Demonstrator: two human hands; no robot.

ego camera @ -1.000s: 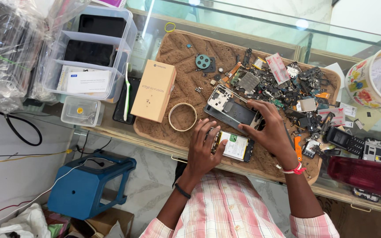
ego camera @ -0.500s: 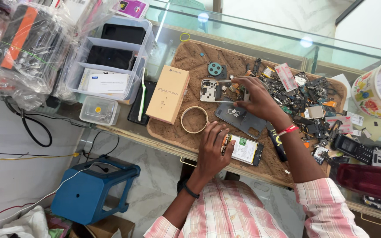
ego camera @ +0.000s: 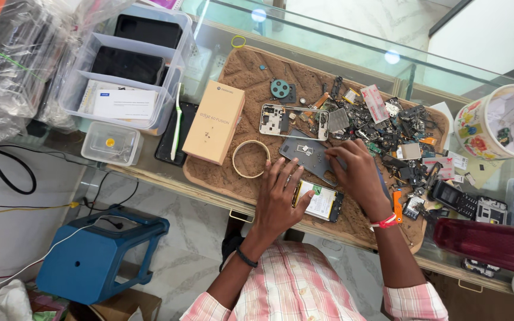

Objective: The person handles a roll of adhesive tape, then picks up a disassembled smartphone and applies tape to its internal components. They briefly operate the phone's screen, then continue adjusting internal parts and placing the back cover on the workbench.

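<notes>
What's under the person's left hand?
The left hand rests on an opened phone with a white battery, lying on the brown mat. The phone's end under the fingers is hidden.

A tan cardboard phone box lies left of centre on the brown mat. A white paper label fronts the clear bin at upper left. A white-labelled phone battery sits at centre.
</notes>
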